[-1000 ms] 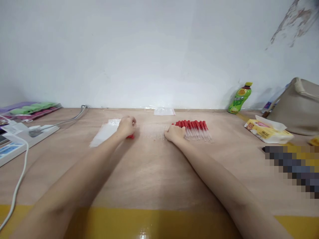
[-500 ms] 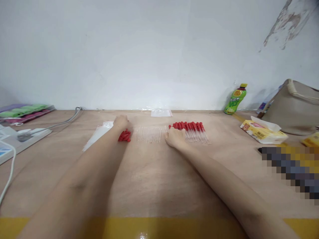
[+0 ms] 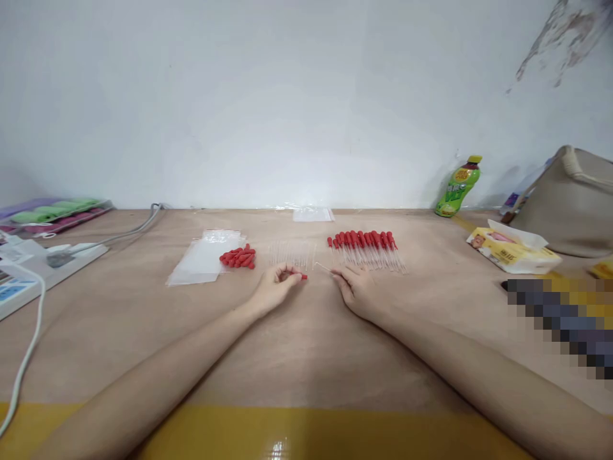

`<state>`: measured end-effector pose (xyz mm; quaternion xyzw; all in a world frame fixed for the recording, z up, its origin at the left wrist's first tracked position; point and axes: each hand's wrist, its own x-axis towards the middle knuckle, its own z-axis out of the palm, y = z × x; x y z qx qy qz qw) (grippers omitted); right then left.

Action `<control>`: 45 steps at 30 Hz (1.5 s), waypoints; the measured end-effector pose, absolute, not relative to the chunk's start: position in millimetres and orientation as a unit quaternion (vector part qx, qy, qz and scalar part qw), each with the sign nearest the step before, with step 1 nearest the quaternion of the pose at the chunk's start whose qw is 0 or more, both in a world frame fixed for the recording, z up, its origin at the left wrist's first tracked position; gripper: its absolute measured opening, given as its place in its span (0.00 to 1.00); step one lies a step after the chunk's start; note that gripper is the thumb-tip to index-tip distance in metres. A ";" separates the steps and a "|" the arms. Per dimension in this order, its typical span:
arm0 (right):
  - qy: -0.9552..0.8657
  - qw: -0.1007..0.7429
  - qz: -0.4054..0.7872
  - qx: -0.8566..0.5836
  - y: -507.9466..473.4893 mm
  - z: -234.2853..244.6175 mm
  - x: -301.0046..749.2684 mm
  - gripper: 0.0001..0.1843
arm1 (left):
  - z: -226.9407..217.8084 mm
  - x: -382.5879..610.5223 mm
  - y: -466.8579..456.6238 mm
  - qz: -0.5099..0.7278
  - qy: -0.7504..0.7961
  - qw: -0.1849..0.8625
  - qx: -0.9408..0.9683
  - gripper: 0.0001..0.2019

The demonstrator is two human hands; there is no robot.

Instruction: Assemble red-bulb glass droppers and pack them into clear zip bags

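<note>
Between the fingertips of my left hand (image 3: 282,281) is a small red rubber bulb (image 3: 304,276), pointing right. My right hand (image 3: 352,284) pinches a thin clear dropper tube (image 3: 324,266), its free end angled up and left toward the bulb. The two are apart. Just beyond my left hand lies a row of several bare clear tubes (image 3: 290,251). A heap of loose red bulbs (image 3: 238,257) rests on the left. Past my right hand several droppers (image 3: 366,243), red bulbs on clear stems, lie side by side with bulbs toward the wall.
White plastic bags (image 3: 198,259) lie left of the heap, and another bag (image 3: 312,214) is by the wall. A power strip (image 3: 86,253) with cables sits far left. On the right stand a green drink bottle (image 3: 458,186), a tissue pack (image 3: 514,248) and a beige bag (image 3: 565,198).
My left hand has come from the bulb heap toward the middle with one bulb. My right hand has drawn nearer to me with a tube lifted from the row.
</note>
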<state>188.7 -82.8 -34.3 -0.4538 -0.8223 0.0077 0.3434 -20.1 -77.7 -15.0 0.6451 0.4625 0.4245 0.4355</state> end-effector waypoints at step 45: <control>-0.902 0.263 -0.055 -0.338 -91.2 -21.7 193.2 0.14 | -28.1 -21.1 -93.0 0.310 0.424 0.280 0.803 0.11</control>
